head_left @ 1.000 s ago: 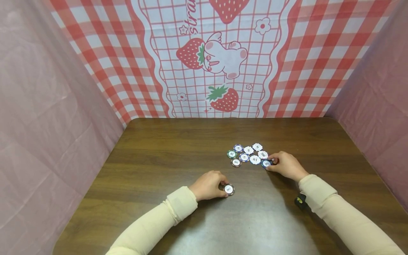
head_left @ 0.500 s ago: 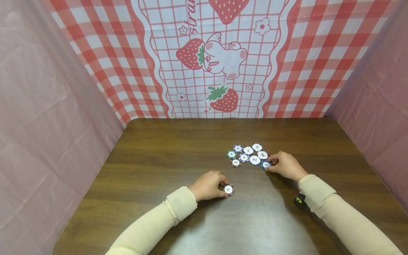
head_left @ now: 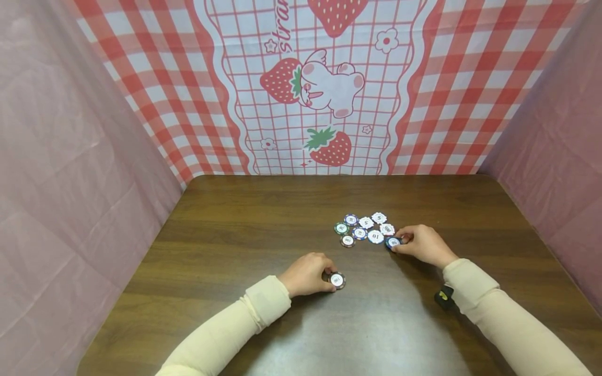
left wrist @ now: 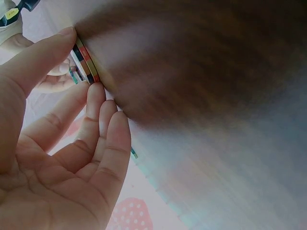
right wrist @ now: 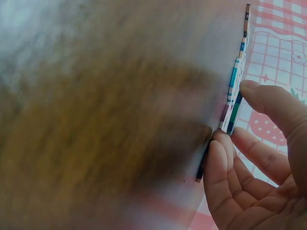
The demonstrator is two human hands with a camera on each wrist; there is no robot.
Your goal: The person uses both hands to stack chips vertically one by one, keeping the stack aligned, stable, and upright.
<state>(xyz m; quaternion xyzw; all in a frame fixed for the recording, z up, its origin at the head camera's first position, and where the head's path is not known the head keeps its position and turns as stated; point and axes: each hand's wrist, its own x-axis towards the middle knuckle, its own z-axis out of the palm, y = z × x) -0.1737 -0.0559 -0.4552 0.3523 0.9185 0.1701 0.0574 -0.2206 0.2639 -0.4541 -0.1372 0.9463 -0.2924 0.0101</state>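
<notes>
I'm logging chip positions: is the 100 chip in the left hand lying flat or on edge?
Flat. In the head view, the 100 chip held by the left hand shows its round, numbered face upward.

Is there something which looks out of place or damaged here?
Only the backdrop cloth: its lettering runs vertically and its cartoon animal lies sideways, so it seems hung turned. A 100 chip sits apart, but the left hand holds it. No damage shows.
</notes>
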